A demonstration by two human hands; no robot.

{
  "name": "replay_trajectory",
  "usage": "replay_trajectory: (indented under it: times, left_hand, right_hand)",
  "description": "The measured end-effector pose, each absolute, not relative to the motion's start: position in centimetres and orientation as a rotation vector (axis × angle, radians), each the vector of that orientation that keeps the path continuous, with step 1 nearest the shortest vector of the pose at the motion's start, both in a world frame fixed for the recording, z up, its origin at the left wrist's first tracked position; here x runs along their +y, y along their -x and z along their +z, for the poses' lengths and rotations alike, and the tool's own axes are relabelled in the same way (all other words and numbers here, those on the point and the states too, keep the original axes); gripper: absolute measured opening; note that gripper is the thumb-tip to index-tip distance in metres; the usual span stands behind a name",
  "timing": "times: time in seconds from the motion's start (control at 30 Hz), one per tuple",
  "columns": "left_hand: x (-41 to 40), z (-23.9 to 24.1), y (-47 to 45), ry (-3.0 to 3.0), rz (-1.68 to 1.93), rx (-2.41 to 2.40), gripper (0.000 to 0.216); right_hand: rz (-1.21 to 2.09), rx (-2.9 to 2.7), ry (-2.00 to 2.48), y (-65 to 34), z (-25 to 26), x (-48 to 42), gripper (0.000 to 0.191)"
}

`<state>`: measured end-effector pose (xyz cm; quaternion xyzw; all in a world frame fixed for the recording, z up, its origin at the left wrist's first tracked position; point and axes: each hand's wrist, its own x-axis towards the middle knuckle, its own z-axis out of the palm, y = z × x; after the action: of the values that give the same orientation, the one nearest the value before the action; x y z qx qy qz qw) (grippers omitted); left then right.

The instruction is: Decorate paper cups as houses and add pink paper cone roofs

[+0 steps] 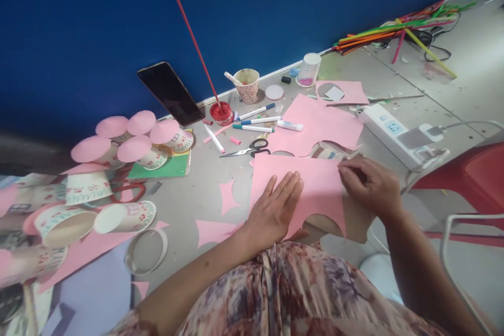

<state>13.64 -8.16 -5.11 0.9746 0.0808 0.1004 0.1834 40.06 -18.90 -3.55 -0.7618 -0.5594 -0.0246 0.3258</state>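
A pink paper sheet (311, 184) with round cut-outs lies in front of me on a brown board (356, 220). My left hand (275, 210) rests flat on the sheet, fingers stretched out together. My right hand (368, 184) is at the sheet's right edge, fingers pinched together on something small that I cannot make out. A second, larger pink sheet (318, 123) lies just beyond. Scissors (248, 149) lie left of it.
Markers (255, 121), a red paint pot with a stick (221, 112), a patterned cup (247, 85) and a phone (170, 93) stand along the blue wall. Paper cups with pink lids (129, 139) crowd the left. A power strip (394, 128) and coloured sticks (394, 31) lie right.
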Motion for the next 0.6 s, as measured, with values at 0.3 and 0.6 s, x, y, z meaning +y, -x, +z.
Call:
replay_trajectory:
  times: [0.3, 0.6]
  left_hand:
    - [-6.8, -3.3, -13.0, -2.694, 0.074, 0.268, 0.078]
    - [-4.3, 8.2, -6.8, -2.405, 0.265, 0.628, 0.037]
  right_hand:
    - [0.027, -1.620, 1.811, -40.7, -2.8, -19.3, 0.032]
    - [0.596, -1.973, 1.349, -36.1, 3.7, -14.9, 0.027]
